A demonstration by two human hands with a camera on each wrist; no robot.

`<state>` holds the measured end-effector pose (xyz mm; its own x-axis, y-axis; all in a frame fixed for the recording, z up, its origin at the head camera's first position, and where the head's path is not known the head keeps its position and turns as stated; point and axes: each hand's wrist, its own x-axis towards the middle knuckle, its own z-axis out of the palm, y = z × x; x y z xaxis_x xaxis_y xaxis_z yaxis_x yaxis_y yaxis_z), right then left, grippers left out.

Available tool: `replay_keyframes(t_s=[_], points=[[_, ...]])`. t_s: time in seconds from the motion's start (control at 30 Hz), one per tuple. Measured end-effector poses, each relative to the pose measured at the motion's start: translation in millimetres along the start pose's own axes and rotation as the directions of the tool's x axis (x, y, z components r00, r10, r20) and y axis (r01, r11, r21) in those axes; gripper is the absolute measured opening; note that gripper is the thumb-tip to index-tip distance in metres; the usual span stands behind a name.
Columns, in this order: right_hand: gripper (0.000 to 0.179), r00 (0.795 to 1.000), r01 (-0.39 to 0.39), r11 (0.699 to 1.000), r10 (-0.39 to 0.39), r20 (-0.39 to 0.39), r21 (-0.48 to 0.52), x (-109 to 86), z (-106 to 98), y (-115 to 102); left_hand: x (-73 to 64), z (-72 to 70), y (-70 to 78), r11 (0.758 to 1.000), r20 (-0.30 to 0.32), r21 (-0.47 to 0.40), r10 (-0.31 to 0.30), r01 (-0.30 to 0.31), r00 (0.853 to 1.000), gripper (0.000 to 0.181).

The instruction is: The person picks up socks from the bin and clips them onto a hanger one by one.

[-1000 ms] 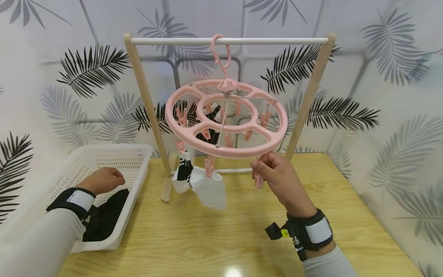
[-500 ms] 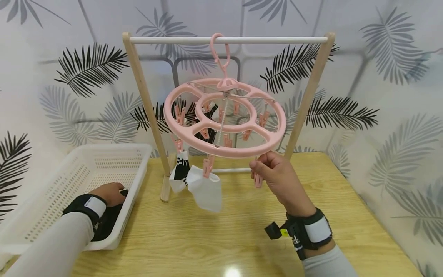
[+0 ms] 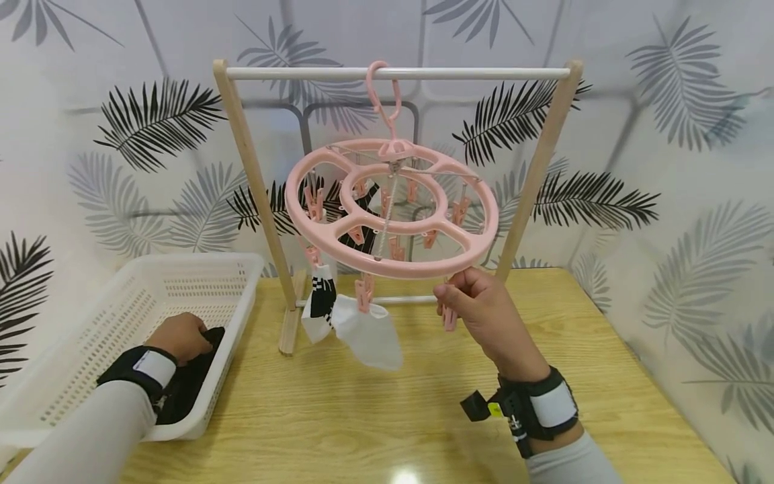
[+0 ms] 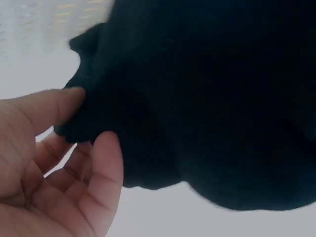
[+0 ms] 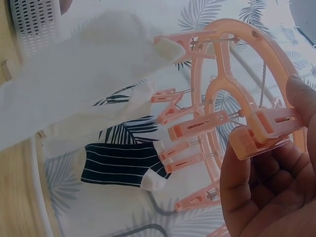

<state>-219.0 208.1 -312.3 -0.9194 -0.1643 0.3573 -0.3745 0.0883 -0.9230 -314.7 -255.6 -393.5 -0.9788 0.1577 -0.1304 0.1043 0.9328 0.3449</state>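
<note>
My left hand (image 3: 183,338) is in the white basket at the left, pinching the edge of a piece of black cloth (image 3: 192,380). In the left wrist view, the thumb and fingers (image 4: 107,163) meet at one end of the dark cloth (image 4: 197,98). My right hand (image 3: 484,312) holds a pink clothespin (image 3: 450,318) hanging from the front right rim of the round pink drying hanger (image 3: 399,270). No garment is in that clothespin (image 5: 261,131). A white sock (image 3: 369,336) and a black-and-white sock (image 3: 322,299) hang clipped at the front left.
The hanger hooks over the white bar (image 3: 471,73) of a wooden rack (image 3: 248,154). A striped black sock (image 5: 121,164) hangs farther back among several bare clothespins. The perforated basket (image 3: 238,316) stands left of the rack on the wood-grain table (image 3: 338,430).
My left hand has gone down into the basket and taken the black cloth's edge. The right hand stays on its clothespin, and the hanging white sock sways slightly.
</note>
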Motion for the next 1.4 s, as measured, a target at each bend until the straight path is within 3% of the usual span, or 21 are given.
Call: replay_keyframes(t_s=[0.17,0.53,0.73,1.0,1.2,1.4], points=[[0.021,1.000,-0.001,1.000,0.001,-0.002,-0.001,0.0,0,2,-3.7,-10.6,4.3,0.995,-0.084,0.047,0.093,-0.089,0.992,0.011],[0.022,1.000,0.005,1.000,-0.005,-0.004,0.002,-1.0,-1,3,-12.4,-28.0,7.7,0.989,-0.083,0.061,0.138,-0.134,0.987,0.025],[0.021,1.000,0.004,1.000,-0.004,-0.001,-0.009,-1.5,-1,4,-16.7,-32.9,9.6,0.992,-0.104,0.055,0.121,-0.116,0.987,0.027],[0.021,1.000,0.001,1.000,-0.001,-0.001,-0.002,-1.5,-1,4,-19.1,-31.0,9.0,0.995,-0.251,0.020,0.096,-0.093,0.963,0.017],[0.021,1.000,-0.008,1.000,0.008,0.001,0.005,-1.0,-1,4,-17.6,-31.8,4.2,0.997,-0.250,-0.014,0.069,-0.075,0.966,0.016],[0.022,1.000,-0.018,1.000,0.018,-0.005,0.004,-0.4,0,0,-22.9,-41.2,5.5,0.996,-0.230,-0.011,0.082,-0.087,0.970,0.015]])
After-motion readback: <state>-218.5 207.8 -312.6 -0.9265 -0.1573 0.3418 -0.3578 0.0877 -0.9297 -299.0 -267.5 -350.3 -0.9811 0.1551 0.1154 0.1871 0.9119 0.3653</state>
